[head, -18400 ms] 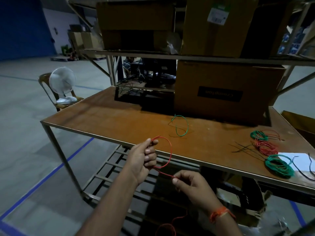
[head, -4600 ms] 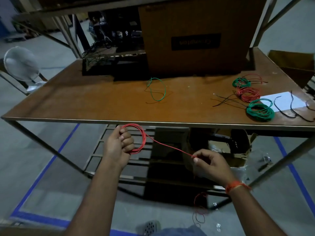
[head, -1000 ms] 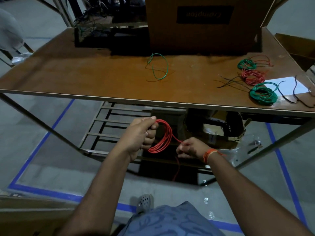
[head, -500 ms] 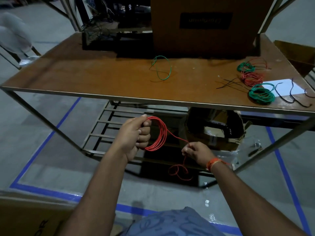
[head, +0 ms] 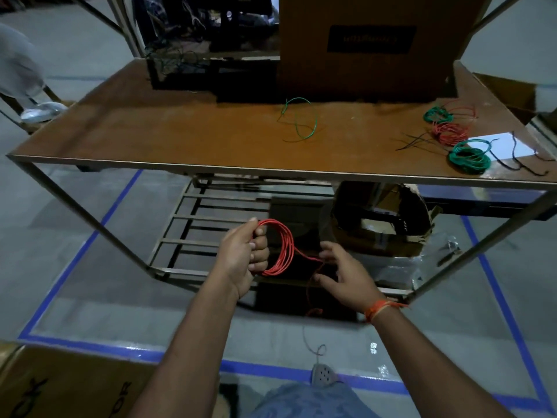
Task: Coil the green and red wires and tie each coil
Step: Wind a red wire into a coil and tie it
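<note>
While the left hand grips the red wire coil, the right hand spreads open, fingertips brushing its tail.

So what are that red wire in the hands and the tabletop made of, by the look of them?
The red wire looks like thin plastic-insulated wire: smooth, evenly coloured, and springy enough to hold round loops in the left hand. Its core is not visible. The tabletop seems to be a brown wood-based board, matt and slightly mottled, edged by a metal frame with a dull sheen.
</note>
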Available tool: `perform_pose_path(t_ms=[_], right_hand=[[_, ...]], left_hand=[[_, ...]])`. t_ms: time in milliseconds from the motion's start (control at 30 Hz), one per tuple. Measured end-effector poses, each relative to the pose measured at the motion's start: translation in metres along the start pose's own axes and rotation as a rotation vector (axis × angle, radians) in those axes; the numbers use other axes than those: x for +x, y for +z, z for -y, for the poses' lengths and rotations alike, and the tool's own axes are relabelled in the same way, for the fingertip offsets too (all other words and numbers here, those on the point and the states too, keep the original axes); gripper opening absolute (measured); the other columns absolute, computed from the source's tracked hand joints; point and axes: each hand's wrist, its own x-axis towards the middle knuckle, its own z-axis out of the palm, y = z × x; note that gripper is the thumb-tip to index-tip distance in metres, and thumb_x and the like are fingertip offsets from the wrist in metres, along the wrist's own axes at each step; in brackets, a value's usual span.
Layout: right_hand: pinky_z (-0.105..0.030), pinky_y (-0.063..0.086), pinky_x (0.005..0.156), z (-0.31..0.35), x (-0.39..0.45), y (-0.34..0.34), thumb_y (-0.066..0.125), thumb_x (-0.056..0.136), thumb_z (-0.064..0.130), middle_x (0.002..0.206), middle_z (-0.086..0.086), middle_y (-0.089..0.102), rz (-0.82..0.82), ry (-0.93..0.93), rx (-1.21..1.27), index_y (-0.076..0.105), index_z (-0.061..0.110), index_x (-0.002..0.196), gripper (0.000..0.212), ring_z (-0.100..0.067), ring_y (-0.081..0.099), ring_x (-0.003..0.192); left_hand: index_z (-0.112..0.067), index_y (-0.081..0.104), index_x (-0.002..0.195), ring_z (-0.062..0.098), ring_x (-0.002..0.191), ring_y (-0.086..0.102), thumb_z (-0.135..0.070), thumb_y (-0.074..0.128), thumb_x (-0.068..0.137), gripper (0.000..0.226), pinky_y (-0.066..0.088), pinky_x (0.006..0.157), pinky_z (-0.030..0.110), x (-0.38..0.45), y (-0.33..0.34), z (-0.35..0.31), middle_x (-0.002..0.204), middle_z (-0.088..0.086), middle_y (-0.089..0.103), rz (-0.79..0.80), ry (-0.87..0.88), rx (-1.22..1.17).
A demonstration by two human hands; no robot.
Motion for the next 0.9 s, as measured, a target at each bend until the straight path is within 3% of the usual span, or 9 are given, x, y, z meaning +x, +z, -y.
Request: perform_pose_path(t_ms=[100, 200, 233, 333, 433, 533, 600, 700, 900], right_hand=[[-0.021, 0.039, 0.105, 0.02, -0.014, 0.005, 0.07, 0.091, 0.026, 0.14, 0.017, 0.051, -0.062, -0.105, 0.117, 0.042, 0.033, 0.146, 0.063, 0.006, 0.046, 0.126], [-0.02, 0.05, 0.087, 0.034, -0.026, 0.01, 0.06, 0.099, 0.02, 0.105, 0.011, 0.072, 0.04, -0.14, 0.197, 0.068, 0.028, 0.115, 0.019, 0.001, 0.065, 0.101], [-0.024, 0.052, 0.084, 0.036, -0.031, 0.014, 0.058, 0.1, 0.02, 0.096, 0.008, 0.073, 0.018, -0.132, 0.213, 0.07, 0.027, 0.106, 0.015, -0.002, 0.067, 0.094], [-0.036, 0.052, 0.097, 0.029, -0.044, 0.024, 0.062, 0.096, 0.021, 0.117, 0.013, 0.066, -0.134, -0.071, 0.219, 0.063, 0.031, 0.122, 0.027, -0.001, 0.06, 0.111], [-0.03, 0.04, 0.111, 0.036, -0.051, 0.029, 0.066, 0.095, 0.022, 0.144, 0.017, 0.051, -0.045, -0.075, 0.331, 0.043, 0.033, 0.147, 0.058, 0.002, 0.044, 0.135], [-0.03, 0.047, 0.104, 0.049, -0.052, 0.031, 0.064, 0.097, 0.019, 0.125, 0.007, 0.069, 0.124, -0.073, 0.464, 0.061, 0.024, 0.131, 0.034, -0.009, 0.061, 0.121], [-0.031, 0.055, 0.088, 0.052, -0.055, 0.029, 0.059, 0.1, 0.016, 0.097, 0.004, 0.075, 0.041, -0.042, 0.458, 0.071, 0.019, 0.107, 0.014, -0.009, 0.07, 0.094], [-0.035, 0.054, 0.073, 0.037, -0.059, 0.021, 0.057, 0.101, 0.019, 0.073, 0.004, 0.065, -0.168, 0.006, 0.333, 0.07, 0.021, 0.092, 0.016, -0.008, 0.063, 0.069], [-0.036, 0.06, 0.07, 0.022, -0.066, 0.012, 0.066, 0.095, 0.024, 0.077, 0.001, 0.067, -0.146, 0.024, 0.245, 0.068, 0.029, 0.089, 0.008, -0.014, 0.067, 0.072]], left_hand=[[-0.018, 0.047, 0.074, 0.002, 0.035, 0.021, -0.031, 0.036, 0.109, 0.039, 0.015, 0.033, 0.016, -0.005, -0.002, 0.01, 0.05, -0.009, 0.028, 0.04, -0.03, 0.041], [-0.018, 0.047, 0.075, 0.002, 0.035, 0.023, -0.032, 0.036, 0.109, 0.039, 0.015, 0.034, 0.015, -0.011, -0.002, 0.021, 0.049, -0.009, 0.029, 0.076, -0.044, 0.035], [-0.018, 0.047, 0.075, 0.002, 0.035, 0.023, -0.032, 0.036, 0.109, 0.039, 0.015, 0.034, 0.015, -0.013, -0.004, 0.023, 0.05, -0.009, 0.029, 0.084, -0.051, 0.013], [-0.018, 0.048, 0.076, 0.002, 0.036, 0.023, -0.034, 0.036, 0.109, 0.038, 0.015, 0.036, 0.016, -0.017, -0.011, 0.024, 0.051, -0.009, 0.029, 0.121, -0.09, -0.02], [-0.018, 0.047, 0.075, 0.001, 0.037, 0.02, -0.035, 0.039, 0.107, 0.037, 0.013, 0.036, 0.015, -0.022, -0.012, 0.019, 0.052, -0.01, 0.027, 0.23, -0.203, 0.041], [-0.019, 0.047, 0.073, 0.001, 0.037, 0.019, -0.034, 0.041, 0.107, 0.037, 0.013, 0.035, 0.015, -0.029, -0.009, 0.018, 0.052, -0.009, 0.027, 0.302, -0.263, 0.137], [-0.019, 0.047, 0.073, 0.002, 0.037, 0.02, -0.034, 0.041, 0.107, 0.038, 0.015, 0.034, 0.015, -0.029, -0.01, 0.019, 0.052, -0.009, 0.027, 0.263, -0.259, 0.134], [-0.018, 0.046, 0.075, 0.001, 0.034, 0.022, -0.032, 0.038, 0.109, 0.037, 0.017, 0.03, 0.014, -0.022, -0.017, 0.021, 0.051, -0.009, 0.029, 0.123, -0.217, 0.032], [-0.018, 0.046, 0.075, 0.003, 0.034, 0.023, -0.031, 0.033, 0.11, 0.04, 0.016, 0.03, 0.016, -0.017, -0.023, 0.019, 0.049, -0.009, 0.031, -0.103, -0.076, -0.116]])
